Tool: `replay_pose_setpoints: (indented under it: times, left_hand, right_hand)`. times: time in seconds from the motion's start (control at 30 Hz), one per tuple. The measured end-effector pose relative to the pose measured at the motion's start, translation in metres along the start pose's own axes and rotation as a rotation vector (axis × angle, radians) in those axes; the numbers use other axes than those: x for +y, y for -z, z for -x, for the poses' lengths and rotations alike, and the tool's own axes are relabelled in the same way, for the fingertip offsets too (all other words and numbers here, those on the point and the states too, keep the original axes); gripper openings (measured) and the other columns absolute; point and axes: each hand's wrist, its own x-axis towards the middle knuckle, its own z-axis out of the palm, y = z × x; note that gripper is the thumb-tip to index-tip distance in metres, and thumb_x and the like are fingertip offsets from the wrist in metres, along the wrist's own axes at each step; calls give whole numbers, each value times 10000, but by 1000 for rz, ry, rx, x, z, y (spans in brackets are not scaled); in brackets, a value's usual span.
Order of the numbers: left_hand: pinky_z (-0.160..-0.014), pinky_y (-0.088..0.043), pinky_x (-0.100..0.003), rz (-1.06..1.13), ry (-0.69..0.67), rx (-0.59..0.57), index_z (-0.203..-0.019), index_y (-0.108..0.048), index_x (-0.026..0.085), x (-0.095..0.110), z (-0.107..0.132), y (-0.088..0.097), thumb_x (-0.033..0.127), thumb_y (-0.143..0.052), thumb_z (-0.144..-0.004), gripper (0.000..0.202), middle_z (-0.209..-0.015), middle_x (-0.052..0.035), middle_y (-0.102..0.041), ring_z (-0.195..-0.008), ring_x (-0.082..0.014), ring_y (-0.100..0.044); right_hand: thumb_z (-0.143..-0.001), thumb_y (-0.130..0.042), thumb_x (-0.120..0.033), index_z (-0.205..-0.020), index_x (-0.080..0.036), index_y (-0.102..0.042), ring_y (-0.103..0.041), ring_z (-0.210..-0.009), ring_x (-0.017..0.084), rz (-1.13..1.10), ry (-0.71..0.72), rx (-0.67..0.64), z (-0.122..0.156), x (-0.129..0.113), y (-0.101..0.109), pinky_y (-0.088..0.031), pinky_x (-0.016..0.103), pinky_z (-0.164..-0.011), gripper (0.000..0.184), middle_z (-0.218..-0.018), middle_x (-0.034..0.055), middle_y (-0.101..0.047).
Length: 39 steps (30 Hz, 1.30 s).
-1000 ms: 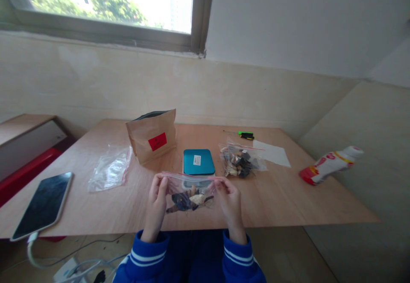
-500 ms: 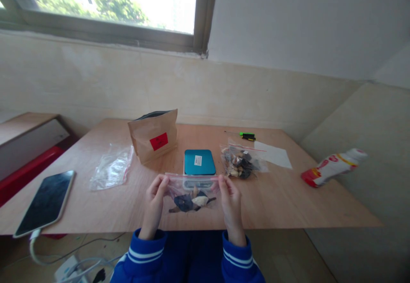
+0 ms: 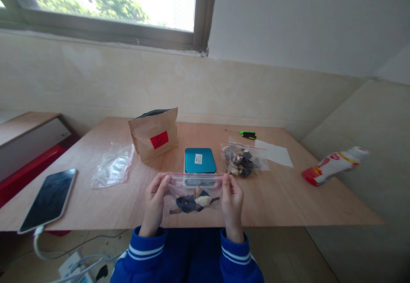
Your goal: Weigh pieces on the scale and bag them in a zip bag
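Observation:
Both my hands pinch the top corners of a clear zip bag (image 3: 194, 199) with a red seal strip, holding it up just above the table's front edge. Inside it, dark and tan dried pieces (image 3: 194, 203) lie at the bottom. My left hand (image 3: 154, 204) has the left corner, and my right hand (image 3: 232, 206) has the right one. Behind the bag stands a digital scale (image 3: 196, 161) with a teal top, its front partly seen through the plastic. To its right lies a second zip bag (image 3: 241, 161) of similar pieces.
On the wooden table (image 3: 282, 197) are a kraft paper pouch (image 3: 153, 135) with a red label, a flat clear bag (image 3: 112, 166), a phone (image 3: 48, 200) on a cable, white paper (image 3: 273, 153) and a green-handled screwdriver (image 3: 248, 135). A bottle (image 3: 335, 166) lies at right.
My hands have pulled the bag flatter and more level, and it sits slightly further right. The view has tilted a little; the things on the table have not moved.

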Motion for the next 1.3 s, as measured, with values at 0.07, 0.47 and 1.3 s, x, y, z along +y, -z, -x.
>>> replay_pose_setpoints:
  times: [0.07,0.47,1.3]
  left_hand:
    - [-609,-445,-172,-12,-16,19,-747,-650,184,0,0,-3,408,-654,-797,230,-703,23,-621,-680,-109,-567]
    - [-598,-439,-198,-10,-51,4,-761,-607,175,-3,0,-10,454,-593,-845,291,-671,23,-588,-627,-105,-547]
    - [-562,-442,-210,-104,-6,-16,-764,-629,169,11,4,-10,438,-683,-761,274,-622,20,-620,-581,-121,-575]
  right_hand:
    - [-871,-479,-598,-673,-178,-599,-574,-576,155,13,7,26,1,-2,-2,-455,256,-580,480,-598,22,-612]
    - [-800,-494,-706,-897,-168,-694,-575,-588,156,-92,90,-154,-4,9,-1,-478,266,-572,582,-634,18,-613]
    - [-840,-620,-405,-729,-174,-678,-597,-632,152,-30,88,-149,4,7,-4,-484,254,-596,263,-657,13,-644]
